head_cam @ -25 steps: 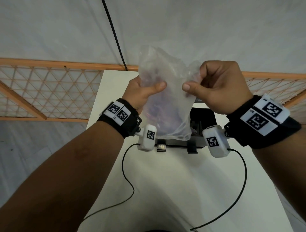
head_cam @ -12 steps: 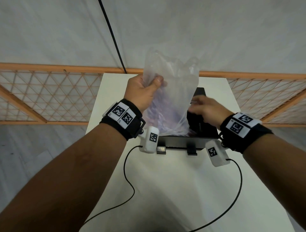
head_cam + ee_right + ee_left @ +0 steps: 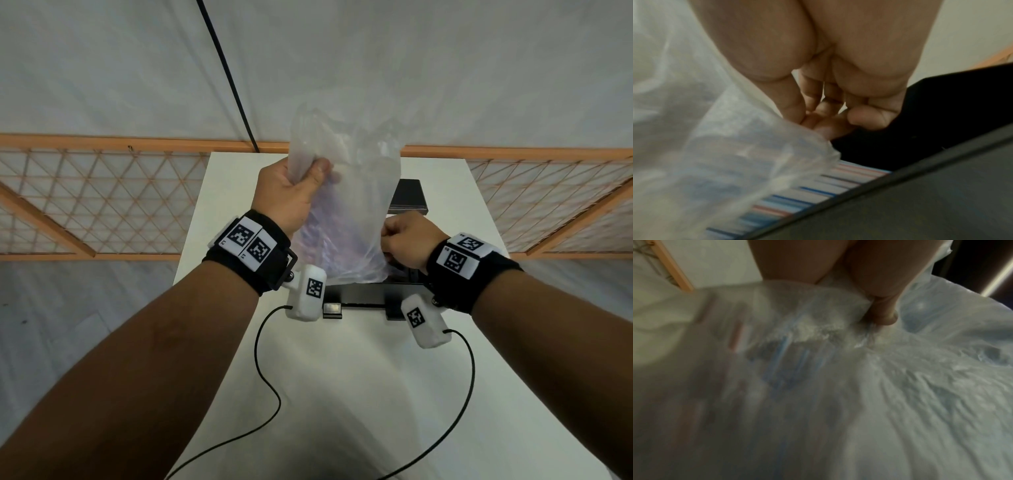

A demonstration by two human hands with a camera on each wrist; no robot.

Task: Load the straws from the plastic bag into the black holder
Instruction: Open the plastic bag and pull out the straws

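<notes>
While the left hand (image 3: 291,192) grips the plastic bag (image 3: 349,219) at frame centre, the right hand (image 3: 406,245) pinches its lower edge above the black holder (image 3: 363,296); striped straws (image 3: 818,188) spill into it, most remaining bagged.

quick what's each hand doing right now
Left hand: grips the top of the bag.
Right hand: fingers curled at the bag's lower edge; whether it holds the bag cannot be told.

We see the holder (image 3: 407,197) on the bench (image 3: 342,377). Above the holder hangs the bag (image 3: 356,192), straws (image 3: 818,186) in its lower end, left hand (image 3: 291,195) left of it, right hand (image 3: 407,241) right.
</notes>
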